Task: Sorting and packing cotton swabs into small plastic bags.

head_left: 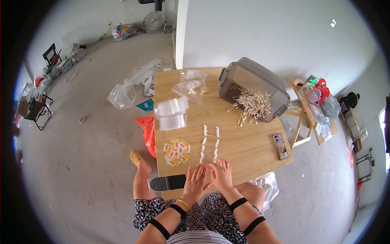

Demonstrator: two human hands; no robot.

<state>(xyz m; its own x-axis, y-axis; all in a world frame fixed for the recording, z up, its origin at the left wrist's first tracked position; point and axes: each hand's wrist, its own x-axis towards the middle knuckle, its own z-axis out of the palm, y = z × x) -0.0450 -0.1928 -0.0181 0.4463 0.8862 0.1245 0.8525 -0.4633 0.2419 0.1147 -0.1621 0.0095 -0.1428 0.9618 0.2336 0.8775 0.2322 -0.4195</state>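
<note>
A column of cotton swabs (209, 150), laid side by side, runs down the wooden table (239, 156) toward me. My left hand (196, 183) rests at the near end of the column, its fingers stretched out flat and nothing visible in it. Just right of it, my right hand (222, 175) lies over the same end with fingers apart and slightly bent. Both palms hide the nearest swabs. Left of the column is a scatter of small yellow-and-white labels (177, 151). A dark oblong strip (167, 183) under clear plastic lies beside my left hand.
A grey plastic bin (260, 75) on its side spills loose cotton swabs (255, 103) at the back right. Flat clear bags (172, 114) are stacked at the left, with more clear bags (191, 85) behind. A phone (280, 146) sits near the right edge. A red bag (147, 134) hangs at the left edge.
</note>
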